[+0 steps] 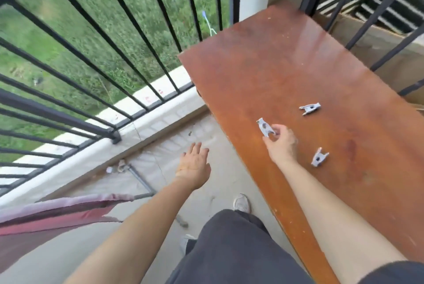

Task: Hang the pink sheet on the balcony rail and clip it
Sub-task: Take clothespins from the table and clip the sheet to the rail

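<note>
My right hand point(281, 142) pinches a grey clip point(265, 126) just above the left edge of the brown wooden table point(286, 61). Two more grey clips lie on the table: one point(309, 108) farther back, one point(319, 157) to the right of my wrist. My left hand point(194, 164) hangs open over the balcony floor, palm down, holding nothing. The pink sheet point(52, 215) shows at the lower left, draped and only partly in view. The black balcony rail point(68, 109) runs across the left half of the view.
A pale concrete curb point(146, 121) runs under the rail bars. A metal pipe point(140, 178) lies on the floor by the curb. My legs in dark trousers and a grey shoe point(241, 202) stand beside the table. More black bars point(378, 8) close off the far right.
</note>
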A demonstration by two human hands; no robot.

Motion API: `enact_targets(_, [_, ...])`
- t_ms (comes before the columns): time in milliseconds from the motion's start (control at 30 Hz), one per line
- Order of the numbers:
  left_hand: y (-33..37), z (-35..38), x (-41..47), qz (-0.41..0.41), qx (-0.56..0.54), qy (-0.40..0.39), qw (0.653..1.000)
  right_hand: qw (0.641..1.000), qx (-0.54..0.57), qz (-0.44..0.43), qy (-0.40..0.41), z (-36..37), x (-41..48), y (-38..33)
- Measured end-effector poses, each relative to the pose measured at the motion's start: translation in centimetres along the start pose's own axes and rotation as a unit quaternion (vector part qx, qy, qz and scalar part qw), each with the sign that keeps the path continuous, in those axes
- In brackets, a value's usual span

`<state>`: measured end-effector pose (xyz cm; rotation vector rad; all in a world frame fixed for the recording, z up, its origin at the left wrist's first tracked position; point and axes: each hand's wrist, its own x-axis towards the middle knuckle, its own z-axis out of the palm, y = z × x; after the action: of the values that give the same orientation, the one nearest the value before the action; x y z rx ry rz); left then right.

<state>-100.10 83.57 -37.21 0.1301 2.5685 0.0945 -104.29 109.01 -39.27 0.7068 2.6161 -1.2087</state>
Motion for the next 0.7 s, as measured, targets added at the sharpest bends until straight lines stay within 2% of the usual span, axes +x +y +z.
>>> enact_targets(67, [-3.8, -1.1, -1.6, -0.037, -0.011, 0.038, 0.999, 0.997, -0.001, -0.066, -0.033, 2.7, -0.3, -4.3])
enact_targets(133, [-7.8, -1.5, -3.9, -0.081, -0.038, 0.045, 0.995, 0.99, -0.006, -0.117, -0.072, 5.7, -1.3, -8.3])
enact_targets(300, [-17.2, 1.0, -12.1, -0.181, -0.044, -0.001, 0.982, 0.966, -0.038, -0.188, -0.173, 14.0, -7.5, -15.3])
enact_targets(367, [-20.7, 2.5, -15.5, -0.184, 0.029, -0.031, 0.982, 0.96, -0.041, -0.187, -0.204, 17.3, -10.8, -16.7])
enact_targets(467, [-25.8, 4.5, -19.7, -0.157, 0.158, -0.022, 0.975, 0.942, -0.069, -0.198, -0.261, 22.6, -15.3, -17.3])
enact_targets(600, [-31.5, 5.5, -22.3, -0.12, 0.321, -0.027, 0.939, 0.923, -0.108, -0.213, -0.301, 28.3, -19.8, -16.8])
enact_targets(700, [-33.8, 5.4, -22.6, -0.108, 0.402, -0.037, 0.909, 0.915, -0.121, -0.221, -0.314, 30.8, -22.7, -16.1])
